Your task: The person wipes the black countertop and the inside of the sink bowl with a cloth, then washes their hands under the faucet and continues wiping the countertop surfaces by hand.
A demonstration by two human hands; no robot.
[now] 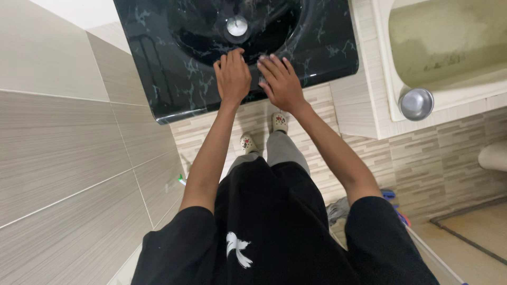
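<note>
1. Wash basin (158,63): black, marbled with pale veins, glossy, fixed against the tiled wall at the top of the view. Judged rigid, heavy and immovable; the wet-looking glaze is likely slippery. The broad front rim is the only sensible place to bear on.
2. Bathtub (385,63): pale, to the right, with a steel bowl (416,103) resting on its ledge.
3. Left hand (232,78): flat, palm down on the front rim, fingers together, gripping nothing.
4. Right hand (281,83): likewise flat on the rim, just beside the left, fingers slightly spread, holding nothing.
5. Drain plug (237,25): chrome, centred in the bowl, beyond the fingertips.
</note>
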